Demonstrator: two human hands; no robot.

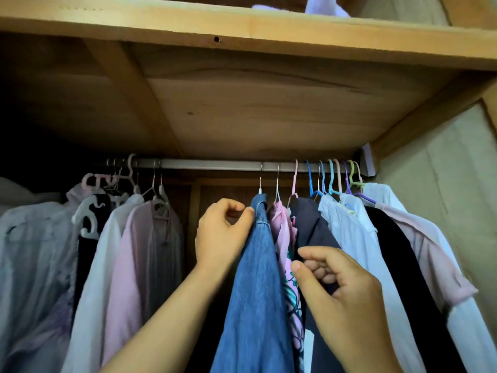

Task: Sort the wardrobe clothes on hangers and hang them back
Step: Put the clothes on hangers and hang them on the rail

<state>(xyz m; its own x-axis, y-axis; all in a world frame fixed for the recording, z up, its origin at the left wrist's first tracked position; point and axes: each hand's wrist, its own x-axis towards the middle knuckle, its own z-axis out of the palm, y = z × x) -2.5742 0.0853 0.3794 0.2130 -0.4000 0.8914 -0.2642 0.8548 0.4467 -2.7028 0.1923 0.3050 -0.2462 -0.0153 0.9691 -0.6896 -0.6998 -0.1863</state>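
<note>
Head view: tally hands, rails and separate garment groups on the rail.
Hands: 2, left hand and right hand
Rail: 1
Garment groups: 2, left group and right group, with a gap between them
Total: 5

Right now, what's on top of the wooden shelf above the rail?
On the wooden shelf, only a pale lilac fabric bundle shows at the frame's top edge. The shelf's front edge and the crop hide everything else.
</note>
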